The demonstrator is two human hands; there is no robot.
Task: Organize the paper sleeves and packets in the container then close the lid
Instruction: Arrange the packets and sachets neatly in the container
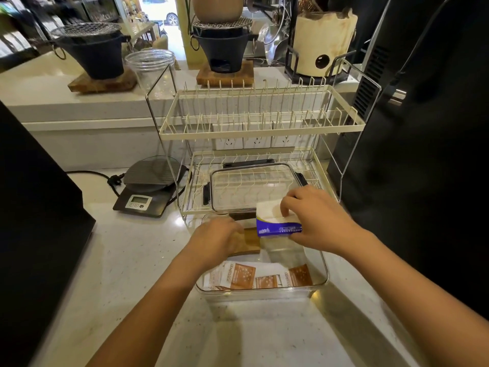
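Café or tea-shop service counter, probably; background blurred. Pale speckled stone counter with a raised ledge behind. Two-tier cream wire dish rack at centre frame. Digital scale left of it, corded. Black charcoal-style stoves with mesh grates on wooden boards along the upper ledge. Stacked clear cups beside them. Wall sockets behind the rack. Dark appliance at right edge.

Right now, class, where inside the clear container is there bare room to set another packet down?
Bare floor shows in the container right of centre, between the tissue pack and the orange packets. The far left is crowded: left hand on brown sleeves.
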